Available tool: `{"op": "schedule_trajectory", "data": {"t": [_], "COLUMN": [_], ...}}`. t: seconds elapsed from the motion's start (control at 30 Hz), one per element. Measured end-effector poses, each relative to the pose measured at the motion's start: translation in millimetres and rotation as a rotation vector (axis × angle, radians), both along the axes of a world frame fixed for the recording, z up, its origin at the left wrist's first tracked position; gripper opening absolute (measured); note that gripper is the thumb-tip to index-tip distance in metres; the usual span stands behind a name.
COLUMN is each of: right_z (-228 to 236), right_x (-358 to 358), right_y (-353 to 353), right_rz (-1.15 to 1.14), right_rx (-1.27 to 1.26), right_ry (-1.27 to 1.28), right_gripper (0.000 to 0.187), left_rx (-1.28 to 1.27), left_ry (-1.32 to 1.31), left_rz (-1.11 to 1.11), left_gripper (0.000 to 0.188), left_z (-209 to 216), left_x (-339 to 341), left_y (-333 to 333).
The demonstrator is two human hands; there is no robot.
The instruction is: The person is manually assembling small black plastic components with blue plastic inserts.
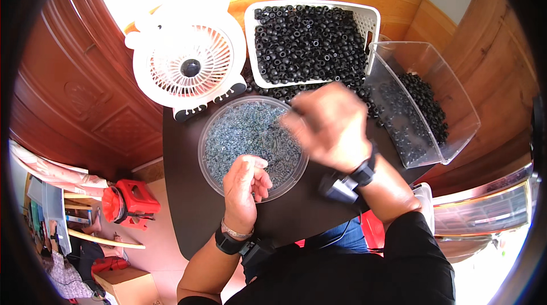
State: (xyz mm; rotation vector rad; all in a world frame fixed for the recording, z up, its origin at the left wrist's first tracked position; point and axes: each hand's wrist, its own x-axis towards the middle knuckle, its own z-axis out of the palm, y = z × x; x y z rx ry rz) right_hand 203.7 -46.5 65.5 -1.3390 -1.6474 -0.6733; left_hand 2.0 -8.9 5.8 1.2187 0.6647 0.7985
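Note:
A round clear tub (203, 157) full of small translucent bluish pieces stands on the dark table. My left hand (245, 188) is over its near rim, palm turned inward, with the fingers curled and the thumb above them. Whatever lies in those fingers is too small to make out. Over the tub's right edge, my right hand (333, 125) is smeared by motion, so its fingertips and anything in them are unclear. Behind it, many small black ring-like parts (310, 43) fill a white basket (373, 23), and more lie loose on the table at its foot.
At the right, a clear plastic bin (461, 97) stands tilted with black parts inside. A white animal-shaped fan (191, 65) occupies the back left. The dark table (188, 202) has a rounded left edge. A red stool (137, 199) and a cardboard box (128, 287) are on the floor at left.

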Motion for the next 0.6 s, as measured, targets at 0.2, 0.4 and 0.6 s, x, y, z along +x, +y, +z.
{"op": "schedule_trajectory", "data": {"t": [0.2,0.4,0.6], "right_z": [57,32,-16], "right_x": [77,74,93], "right_y": [-37,-28,-39], "right_rz": [-0.726,-0.524,-0.541], "right_rx": [0.375,-0.089,-0.936], "right_ry": [0.089,0.1,-0.004], "right_gripper": [0.02,0.008,0.014], "left_rx": [0.03,0.004,-0.008], "left_ry": [0.025,-0.035,-0.035], "left_rz": [0.012,0.014,0.021], "left_gripper": [0.033,0.027,0.025], "left_z": [5,2,3], "left_x": [3,1,0], "left_y": [-1,4,4]}}
